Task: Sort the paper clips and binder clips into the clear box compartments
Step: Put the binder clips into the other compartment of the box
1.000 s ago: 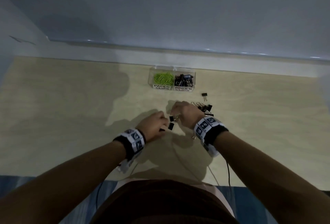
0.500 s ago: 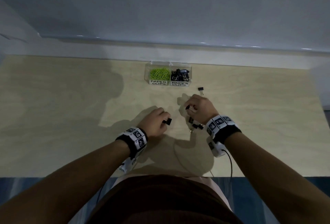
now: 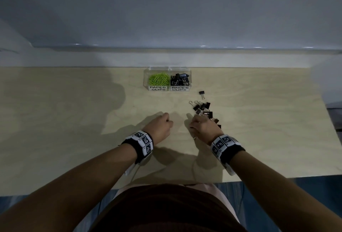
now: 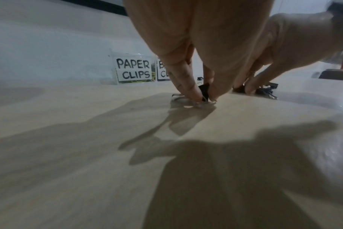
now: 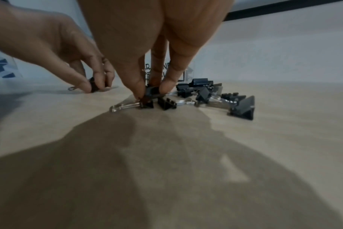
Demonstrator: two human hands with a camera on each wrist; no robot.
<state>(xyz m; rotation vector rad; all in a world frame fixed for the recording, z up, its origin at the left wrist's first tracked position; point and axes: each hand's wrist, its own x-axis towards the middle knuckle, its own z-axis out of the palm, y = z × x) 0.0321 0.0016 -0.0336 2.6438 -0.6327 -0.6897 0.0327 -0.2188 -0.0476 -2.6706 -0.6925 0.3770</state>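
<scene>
A clear two-part box stands at the table's far edge: green paper clips fill the left part, black binder clips the right. A loose heap of black binder clips lies right of centre, and one more binder clip lies alone near the box. My left hand pinches a single black binder clip against the table. My right hand pinches another binder clip at the heap's near-left edge.
The pale wood table ends at a white ledge and a grey wall behind the box. Its front edge runs just past my wrists, with blue floor below. The box labels read PAPER CLIPS and BINDER CLIPS.
My left hand has set its binder clip down onto the table and still pinches it. My right hand dropped back to the heap's near edge and took hold of a clip.
</scene>
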